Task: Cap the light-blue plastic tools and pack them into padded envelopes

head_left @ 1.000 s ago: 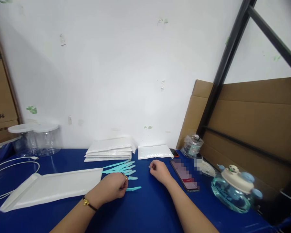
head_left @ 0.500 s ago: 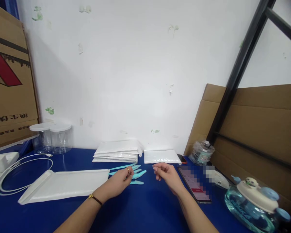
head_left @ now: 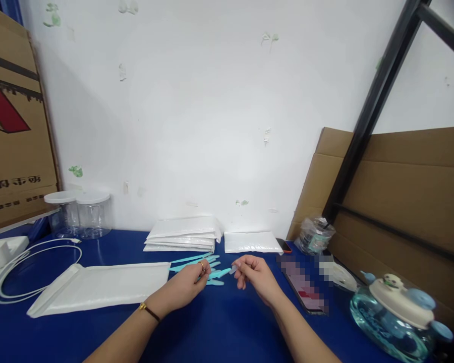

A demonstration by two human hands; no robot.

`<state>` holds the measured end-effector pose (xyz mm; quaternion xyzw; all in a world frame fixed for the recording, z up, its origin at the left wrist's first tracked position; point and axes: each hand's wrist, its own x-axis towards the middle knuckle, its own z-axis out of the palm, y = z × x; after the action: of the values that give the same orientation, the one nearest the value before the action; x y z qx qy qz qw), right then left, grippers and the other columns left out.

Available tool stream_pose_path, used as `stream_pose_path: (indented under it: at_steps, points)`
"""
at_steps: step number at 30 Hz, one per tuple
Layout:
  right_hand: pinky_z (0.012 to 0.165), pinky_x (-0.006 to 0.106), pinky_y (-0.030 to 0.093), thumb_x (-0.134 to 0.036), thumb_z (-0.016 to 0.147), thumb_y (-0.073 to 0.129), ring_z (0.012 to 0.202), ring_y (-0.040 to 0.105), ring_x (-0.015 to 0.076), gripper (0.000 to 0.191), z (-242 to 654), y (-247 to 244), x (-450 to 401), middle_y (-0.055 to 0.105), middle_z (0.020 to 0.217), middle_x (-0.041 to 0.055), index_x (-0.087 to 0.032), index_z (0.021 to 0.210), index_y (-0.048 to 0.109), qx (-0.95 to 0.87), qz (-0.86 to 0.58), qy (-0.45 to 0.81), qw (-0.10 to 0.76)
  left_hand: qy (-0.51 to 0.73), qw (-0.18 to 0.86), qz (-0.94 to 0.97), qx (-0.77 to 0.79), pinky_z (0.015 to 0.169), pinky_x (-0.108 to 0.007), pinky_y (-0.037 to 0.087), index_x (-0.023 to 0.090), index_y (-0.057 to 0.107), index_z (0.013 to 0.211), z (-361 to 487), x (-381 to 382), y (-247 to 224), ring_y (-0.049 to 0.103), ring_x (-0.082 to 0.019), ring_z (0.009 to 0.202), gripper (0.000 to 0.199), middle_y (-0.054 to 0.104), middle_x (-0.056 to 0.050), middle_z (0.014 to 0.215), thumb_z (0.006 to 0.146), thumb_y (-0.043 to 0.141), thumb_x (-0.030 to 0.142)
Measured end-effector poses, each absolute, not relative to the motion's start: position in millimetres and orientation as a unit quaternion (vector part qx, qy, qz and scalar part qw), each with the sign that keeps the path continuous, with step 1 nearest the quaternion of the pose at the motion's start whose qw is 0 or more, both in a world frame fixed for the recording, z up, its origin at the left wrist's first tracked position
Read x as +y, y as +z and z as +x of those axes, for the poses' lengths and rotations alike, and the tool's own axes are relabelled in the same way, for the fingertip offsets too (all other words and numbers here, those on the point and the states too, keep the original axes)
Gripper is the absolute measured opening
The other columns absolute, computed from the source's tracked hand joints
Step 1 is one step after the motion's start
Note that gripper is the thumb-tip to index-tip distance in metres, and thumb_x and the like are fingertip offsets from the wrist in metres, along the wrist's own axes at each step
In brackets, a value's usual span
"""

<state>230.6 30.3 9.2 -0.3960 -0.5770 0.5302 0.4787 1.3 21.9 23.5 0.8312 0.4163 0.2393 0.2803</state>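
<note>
My left hand [head_left: 192, 280] is closed in a pinch on a slim teal eyebrow razor [head_left: 223, 273], its tip pointing right. In the fingertips of my right hand [head_left: 255, 275] is a small translucent blade cap [head_left: 233, 269]. The cap is at the razor's tip; whether it sits over the blade I cannot tell. Several more teal razors [head_left: 189, 259] lie on the blue table behind and under my left hand, partly hidden by it. To the left, a white padded envelope [head_left: 109, 285] lies flat, its right end against the razors' handles.
A stack of white envelopes [head_left: 181, 237] and a single white packet [head_left: 252, 242] lie by the wall. Two clear jars [head_left: 94, 217] and a white cable [head_left: 13, 262] are on the left. A phone [head_left: 302, 285] and a teal water bottle [head_left: 395, 317] lie on the right.
My right hand has moved slightly left, bringing the clear cap to the razor's tip. My left hand has shifted a little to the right with the razor.
</note>
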Motion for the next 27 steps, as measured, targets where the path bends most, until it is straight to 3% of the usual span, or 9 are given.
stream_pose_path:
  at_steps: [9, 12, 13, 15, 18, 20, 22, 25, 27]
  points:
    - [0.042, 0.021, 0.043, -0.052, 0.071, 0.067, 0.044, 0.060, 0.0120, 0.041, 215, 2, 26, 0.064, 0.059, 0.0020, -0.011, 0.073, 0.059, -0.575, -0.380, 0.557, 0.462, 0.237, 0.297, 0.828, 0.413, 0.064, -0.025, 0.039, 0.020, 0.048, 0.087, 12, 19, 17, 0.049, -0.014, 0.065, 0.025, 0.055, 0.001, 0.072, 0.090, 0.026, 0.033]
    - [0.041, 0.020, 0.042, -0.053, 0.069, 0.067, 0.044, 0.060, 0.0118, 0.042, 215, -5, 31, 0.064, 0.058, 0.0017, -0.012, 0.072, 0.058, -0.572, -0.397, 0.561, 0.448, 0.236, 0.219, 0.834, 0.447, 0.080, -0.029, 0.041, 0.020, 0.053, 0.100, 9, 25, 13, 0.055, -0.018, 0.087, 0.028, 0.061, -0.005, 0.094, 0.087, 0.034, 0.036]
    - [0.040, 0.020, 0.042, -0.053, 0.068, 0.068, 0.043, 0.060, 0.0118, 0.043, 216, -7, 33, 0.064, 0.058, 0.0015, -0.012, 0.072, 0.057, -0.570, -0.406, 0.563, 0.440, 0.230, 0.181, 0.834, 0.468, 0.089, -0.032, 0.038, 0.020, 0.053, 0.110, 6, 28, 12, 0.052, -0.021, 0.102, 0.035, 0.059, -0.008, 0.109, 0.083, 0.042, 0.041]
    - [0.039, 0.019, 0.041, -0.053, 0.067, 0.067, 0.042, 0.060, 0.0119, 0.043, 217, -13, 36, 0.063, 0.057, 0.0012, -0.012, 0.073, 0.056, -0.568, -0.425, 0.569, 0.416, 0.192, 0.121, 0.821, 0.524, 0.103, -0.040, 0.026, 0.019, 0.043, 0.129, -2, 36, 10, 0.034, -0.030, 0.127, 0.075, 0.044, -0.013, 0.135, 0.066, 0.061, 0.054]
    - [0.036, 0.018, 0.039, -0.053, 0.068, 0.066, 0.040, 0.059, 0.0118, 0.045, 219, -18, 40, 0.063, 0.056, 0.0003, -0.011, 0.084, 0.058, -0.586, -0.451, 0.563, 0.371, 0.106, 0.113, 0.795, 0.587, 0.108, -0.047, 0.016, 0.011, 0.027, 0.141, -13, 46, 7, 0.018, -0.037, 0.135, 0.117, 0.027, -0.019, 0.145, 0.047, 0.068, 0.067]
    - [0.036, 0.019, 0.038, -0.051, 0.069, 0.065, 0.038, 0.057, 0.0110, 0.049, 223, -19, 42, 0.063, 0.056, -0.0006, -0.011, 0.096, 0.057, -0.608, -0.468, 0.537, 0.350, 0.084, 0.112, 0.798, 0.586, 0.107, -0.046, 0.022, 0.009, 0.027, 0.141, -14, 50, 8, 0.025, -0.036, 0.132, 0.112, 0.032, -0.020, 0.143, 0.053, 0.064, 0.068]
    - [0.036, 0.019, 0.036, -0.047, 0.071, 0.063, 0.035, 0.053, 0.0089, 0.046, 229, -19, 44, 0.063, 0.057, -0.0013, -0.011, 0.101, 0.058, -0.637, -0.485, 0.490, 0.346, 0.081, 0.091, 0.816, 0.566, 0.101, -0.043, 0.032, 0.010, 0.036, 0.137, -9, 50, 11, 0.036, -0.033, 0.126, 0.091, 0.042, -0.019, 0.136, 0.064, 0.059, 0.061]
    - [0.038, 0.019, 0.035, -0.043, 0.075, 0.059, 0.034, 0.047, 0.0066, 0.035, 239, -15, 48, 0.061, 0.056, -0.0023, -0.013, 0.094, 0.063, -0.669, -0.499, 0.404, 0.374, 0.049, 0.043, 0.841, 0.537, 0.092, -0.039, 0.042, 0.011, 0.055, 0.118, 7, 49, 17, 0.049, -0.031, 0.113, 0.052, 0.057, -0.017, 0.118, 0.074, 0.055, 0.039]
    - [0.039, 0.020, 0.035, -0.042, 0.075, 0.058, 0.035, 0.045, 0.0069, 0.033, 244, -12, 49, 0.060, 0.056, -0.0024, -0.014, 0.091, 0.064, -0.670, -0.502, 0.370, 0.402, 0.016, 0.021, 0.846, 0.533, 0.088, -0.037, 0.044, 0.010, 0.059, 0.107, 20, 49, 19, 0.055, -0.029, 0.103, 0.039, 0.061, -0.017, 0.107, 0.071, 0.054, 0.023]
